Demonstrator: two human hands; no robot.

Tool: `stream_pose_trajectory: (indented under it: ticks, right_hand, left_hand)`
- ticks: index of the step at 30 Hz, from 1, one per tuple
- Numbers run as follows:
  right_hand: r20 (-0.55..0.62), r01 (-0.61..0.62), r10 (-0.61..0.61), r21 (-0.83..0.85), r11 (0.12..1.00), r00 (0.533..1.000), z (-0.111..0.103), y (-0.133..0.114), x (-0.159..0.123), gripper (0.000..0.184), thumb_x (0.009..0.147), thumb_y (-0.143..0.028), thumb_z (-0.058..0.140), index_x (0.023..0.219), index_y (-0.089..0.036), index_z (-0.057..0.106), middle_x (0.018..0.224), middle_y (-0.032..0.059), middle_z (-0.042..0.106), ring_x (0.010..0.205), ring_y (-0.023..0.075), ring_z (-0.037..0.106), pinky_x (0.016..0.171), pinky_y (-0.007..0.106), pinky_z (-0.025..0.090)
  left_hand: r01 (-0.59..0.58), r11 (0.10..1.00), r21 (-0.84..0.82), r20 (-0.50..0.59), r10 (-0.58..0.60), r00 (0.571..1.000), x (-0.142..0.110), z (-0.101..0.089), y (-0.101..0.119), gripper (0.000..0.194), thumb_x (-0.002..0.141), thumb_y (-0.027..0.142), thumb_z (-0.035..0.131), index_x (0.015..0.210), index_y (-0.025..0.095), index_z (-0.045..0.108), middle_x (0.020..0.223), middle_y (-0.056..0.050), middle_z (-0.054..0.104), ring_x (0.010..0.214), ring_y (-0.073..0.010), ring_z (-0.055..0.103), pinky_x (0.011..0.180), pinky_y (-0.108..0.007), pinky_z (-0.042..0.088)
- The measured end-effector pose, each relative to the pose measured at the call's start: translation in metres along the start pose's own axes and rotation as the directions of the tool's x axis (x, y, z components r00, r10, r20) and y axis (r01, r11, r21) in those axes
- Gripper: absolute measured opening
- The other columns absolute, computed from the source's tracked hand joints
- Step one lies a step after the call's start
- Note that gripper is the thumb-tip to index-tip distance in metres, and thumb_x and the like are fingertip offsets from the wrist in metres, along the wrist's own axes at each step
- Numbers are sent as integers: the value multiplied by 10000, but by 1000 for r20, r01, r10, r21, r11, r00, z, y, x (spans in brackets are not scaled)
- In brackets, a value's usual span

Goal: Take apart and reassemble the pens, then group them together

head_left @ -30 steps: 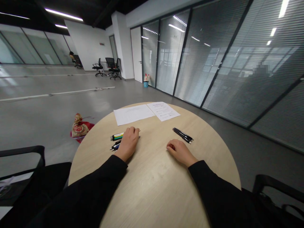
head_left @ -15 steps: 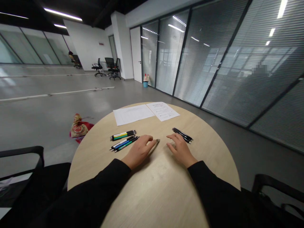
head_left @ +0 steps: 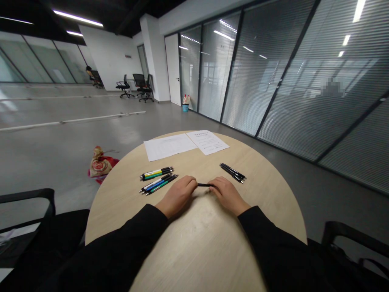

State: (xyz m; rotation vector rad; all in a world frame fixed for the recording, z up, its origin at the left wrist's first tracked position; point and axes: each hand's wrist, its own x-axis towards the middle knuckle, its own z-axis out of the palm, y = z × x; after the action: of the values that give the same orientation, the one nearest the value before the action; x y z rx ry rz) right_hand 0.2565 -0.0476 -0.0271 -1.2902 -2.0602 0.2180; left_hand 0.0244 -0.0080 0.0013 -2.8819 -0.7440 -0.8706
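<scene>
A slim black pen lies crosswise between my left hand and my right hand, its ends hidden in the fingertips of both. Left of my left hand, on the round pale wood table, lie two small groups of pens: yellow-and-green ones and blue-and-green ones. Several black pens sit beyond my right hand, out of its reach by a short gap. Farther off lie two white printed sheets.
Black chair armrests stand on both sides of me. A red and tan bag lies on the grey floor left of the table. Glass partitions with blinds run along the right, and office chairs stand far back.
The pen that was in my left fingers now lies level between both hands. My right hand has moved left and closed toward it, and the view has shifted slightly.
</scene>
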Motion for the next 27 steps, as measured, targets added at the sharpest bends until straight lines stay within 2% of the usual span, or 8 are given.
stream_pose_trajectory:
  ticks: [8, 16, 27]
  right_hand:
    - [-65, -23, 25, 38, 999, 998, -2, 7, -1, 175, 952, -178, 575, 1061, -201, 710, 982, 78, 714, 937, 222, 645, 864, 361, 506]
    - [-147, -22, 29, 51, 998, 989, -6, 13, -1, 202, 961, -190, 544, 1084, -203, 704, 1012, 91, 716, 934, 225, 655, 857, 376, 523]
    - [-185, -63, 70, 44, 997, 980, -10, 10, 0, 201, 964, -173, 510, 1052, -190, 691, 985, 90, 702, 921, 230, 647, 837, 364, 511]
  left_hand:
    - [31, 999, 11, 58, -32, 998, 0, -2, -11, 228, 1018, 149, 353, 921, 168, 559, 933, -98, 607, 869, -224, 504, 775, -347, 446]
    - [100, 995, -9, -13, -100, 995, -2, 4, -23, 196, 1033, 218, 377, 974, 180, 560, 937, -89, 613, 878, -228, 505, 799, -373, 435]
    - [219, 975, -45, -31, -221, 975, -3, 6, -27, 125, 996, 219, 439, 951, 187, 551, 937, -76, 617, 876, -228, 510, 808, -378, 433]
